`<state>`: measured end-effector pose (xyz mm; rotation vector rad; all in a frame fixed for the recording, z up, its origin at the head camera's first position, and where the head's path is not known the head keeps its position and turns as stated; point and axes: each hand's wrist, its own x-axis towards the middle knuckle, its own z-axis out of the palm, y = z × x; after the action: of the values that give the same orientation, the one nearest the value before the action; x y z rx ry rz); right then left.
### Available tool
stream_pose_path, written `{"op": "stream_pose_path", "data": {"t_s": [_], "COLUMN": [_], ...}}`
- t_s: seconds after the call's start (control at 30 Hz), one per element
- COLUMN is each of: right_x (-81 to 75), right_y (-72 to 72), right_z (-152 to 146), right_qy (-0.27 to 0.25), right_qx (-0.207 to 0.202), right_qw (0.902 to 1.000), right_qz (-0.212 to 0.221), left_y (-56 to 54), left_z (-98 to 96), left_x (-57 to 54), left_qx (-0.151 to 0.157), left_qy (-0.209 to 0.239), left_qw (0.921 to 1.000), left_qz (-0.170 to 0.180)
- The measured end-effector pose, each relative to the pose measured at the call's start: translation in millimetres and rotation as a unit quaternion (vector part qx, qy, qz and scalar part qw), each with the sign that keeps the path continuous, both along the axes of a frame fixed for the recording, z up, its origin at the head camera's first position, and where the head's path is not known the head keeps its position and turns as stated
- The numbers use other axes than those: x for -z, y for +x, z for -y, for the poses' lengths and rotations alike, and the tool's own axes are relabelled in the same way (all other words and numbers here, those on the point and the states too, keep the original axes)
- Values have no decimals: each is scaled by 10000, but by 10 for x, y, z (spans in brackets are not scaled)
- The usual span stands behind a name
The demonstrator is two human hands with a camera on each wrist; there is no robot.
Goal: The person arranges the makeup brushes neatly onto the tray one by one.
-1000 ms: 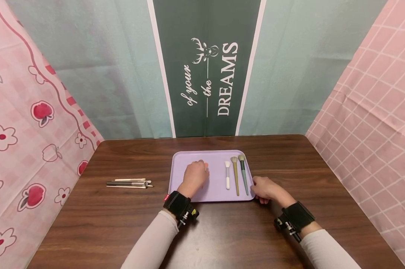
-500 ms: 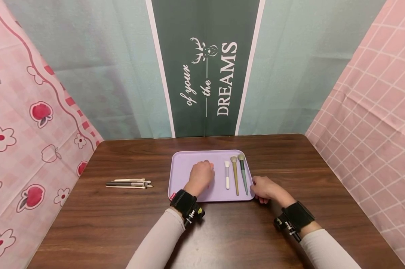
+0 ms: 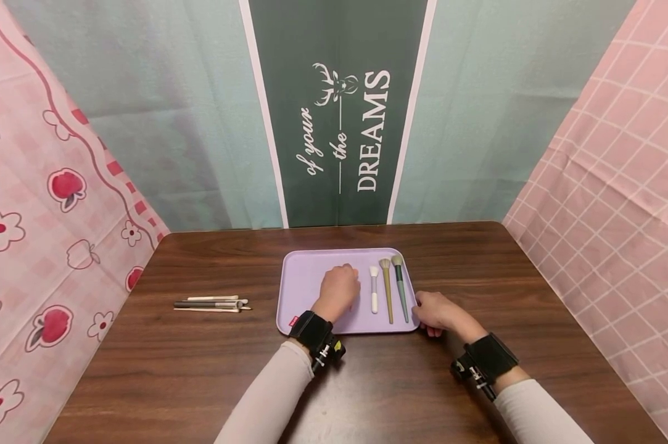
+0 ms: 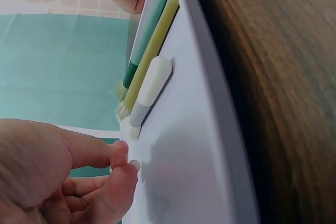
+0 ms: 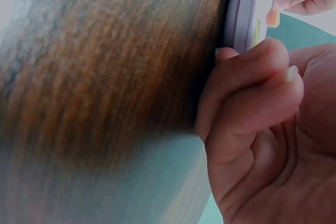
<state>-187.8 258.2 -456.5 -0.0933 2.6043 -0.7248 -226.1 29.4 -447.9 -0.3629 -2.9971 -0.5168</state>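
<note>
On the lilac tray (image 3: 306,265), a short white-handled makeup brush (image 3: 374,290), an olive-handled brush (image 3: 388,290) and a green-handled brush (image 3: 401,290) lie side by side at the right. Over the tray's middle, left of the white brush, is my left hand (image 3: 339,290). Its thumb and index fingertips (image 4: 119,153) meet, and nothing shows between them in the left wrist view; the other fingers curl in. My right hand (image 3: 435,309) holds the tray's near right corner, with its fingers (image 5: 247,103) curled at the rim. The exact contact is partly hidden.
Several slim makeup brushes (image 3: 208,303) lie in a loose bundle on the brown wooden table (image 3: 145,370), left of the tray. A grey-green curtain (image 3: 200,154) hangs behind the table. Pink patterned cloths (image 3: 617,172) close in both sides.
My left hand has moved to the right over the tray, closer to the white brush. My right hand stays at the tray's corner. The brushes on the tray and the table stay in place.
</note>
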Motion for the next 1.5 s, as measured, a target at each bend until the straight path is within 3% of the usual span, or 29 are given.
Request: {"op": "stream_pose_path", "data": {"t_s": [0.47,0.67,0.93,1.27,1.5], "right_x": [-2,-10,-4,21,20], "right_y": [8,12,19,14,14], "right_z": [0,3,10,2,-4], "right_qy": [-30,-26,-72,-45,-66], "right_qx": [57,47,60,48,69], "right_qw": [10000,10000,9999,10000,9999], "right_qz": [49,4,-49,-53,-53], "left_y": [-26,-53,-75,-63,-60], "left_z": [-99,-118,-155,-179,-194], "left_x": [44,79,105,107,105], "left_qx": [229,300,141,178,96], "left_qy": [-66,-172,-19,-63,25], "left_qw": [9996,9994,9995,9997,9990], "left_qz": [126,1,281,179,441]}}
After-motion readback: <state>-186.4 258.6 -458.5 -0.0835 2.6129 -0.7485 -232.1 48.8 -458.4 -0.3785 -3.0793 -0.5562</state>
